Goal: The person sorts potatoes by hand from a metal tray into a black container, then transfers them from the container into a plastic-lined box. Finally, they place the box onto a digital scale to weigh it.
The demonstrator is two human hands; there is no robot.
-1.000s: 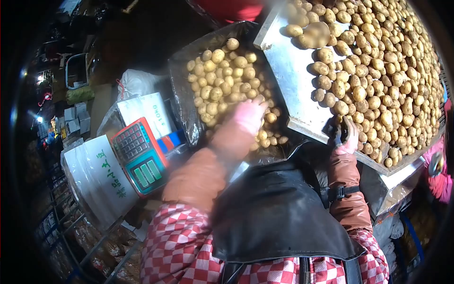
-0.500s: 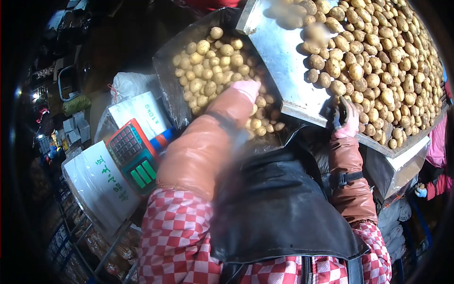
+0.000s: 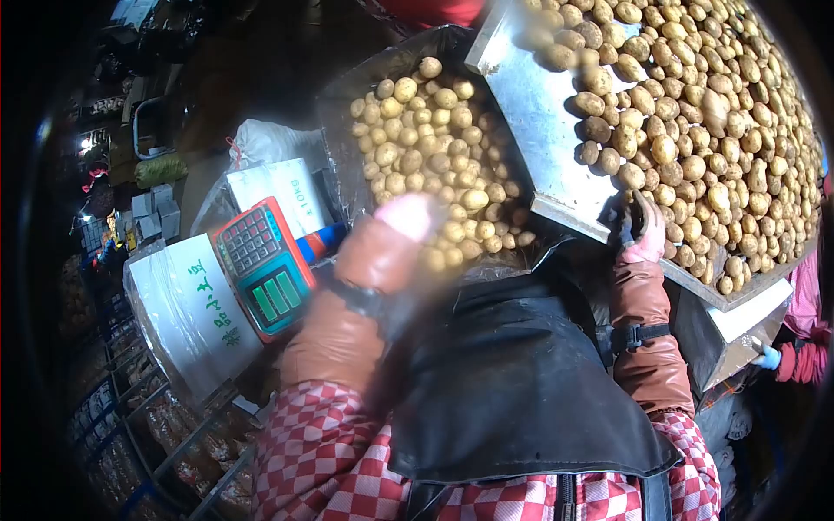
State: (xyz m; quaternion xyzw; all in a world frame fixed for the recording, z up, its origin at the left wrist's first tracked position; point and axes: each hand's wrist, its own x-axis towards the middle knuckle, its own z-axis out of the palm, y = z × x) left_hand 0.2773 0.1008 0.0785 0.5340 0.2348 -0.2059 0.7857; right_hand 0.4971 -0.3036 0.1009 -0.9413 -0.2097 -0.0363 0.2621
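Note:
Over the near left side of the potatoes (image 3: pixel 426 130), which lie in a bin lined with dark plastic (image 3: pixel 343 95), is my left hand (image 3: pixel 407 217). It is smeared by motion in its pink glove, and its fingers cannot be made out. My right hand (image 3: pixel 643 233), also in a pink glove, rests at the near edge of the metal-topped sorting table (image 3: pixel 543 148). Its fingers stretch up beside the heaped potatoes (image 3: pixel 695 169), with thumb and fingers apart and nothing seen between them.
Left of the bin, a scale display with keypad (image 3: pixel 265 265) leans by a white box with green writing (image 3: pixel 187 304). A white sack (image 3: pixel 269 148) stands behind. Another person's gloved hand (image 3: pixel 766 356) shows at far right; someone in red (image 3: pixel 426 13) is at the top.
My left hand has drawn back from the potatoes in the bin, toward me and to the left. The right hand stays at the table edge. The whole view has shifted slightly.

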